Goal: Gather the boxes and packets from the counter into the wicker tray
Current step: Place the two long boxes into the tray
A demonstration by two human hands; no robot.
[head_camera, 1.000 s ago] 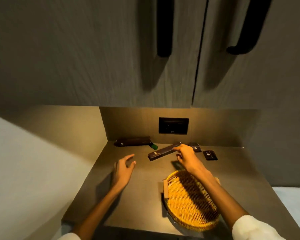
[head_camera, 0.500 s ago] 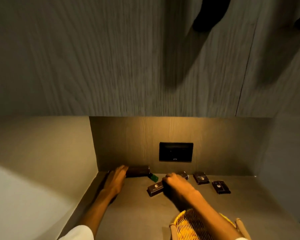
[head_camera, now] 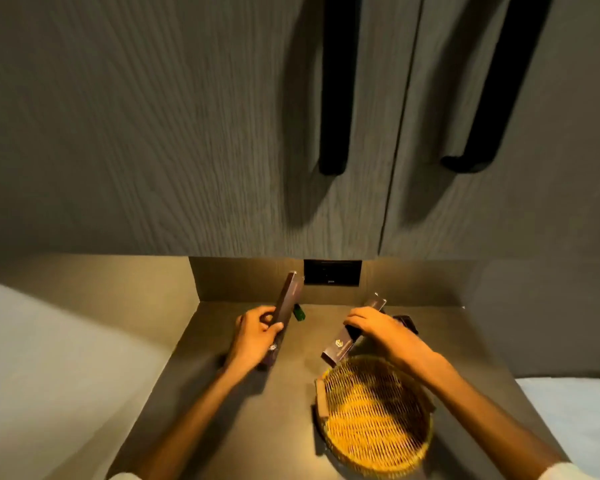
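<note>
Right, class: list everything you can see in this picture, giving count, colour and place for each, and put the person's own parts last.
Long box: one, dark brown, held raised in left hand.
Second long box: one, dark brown with gold logo, held above tray's far rim.
Wicker tray: one, yellow, counter front right, empty.
Small packet: at least one, dark, behind right hand.
Green item: one, counter rear.
Wall panel: one, black, back wall.
Cabinet handles: two, black, overhead.
Left hand, right hand: gripping boxes.

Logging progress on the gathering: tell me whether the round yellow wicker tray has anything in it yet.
Empty. The round yellow wicker tray shows only bare weave; the long dark boxes are in the left hand and right hand, above the counter.
</note>
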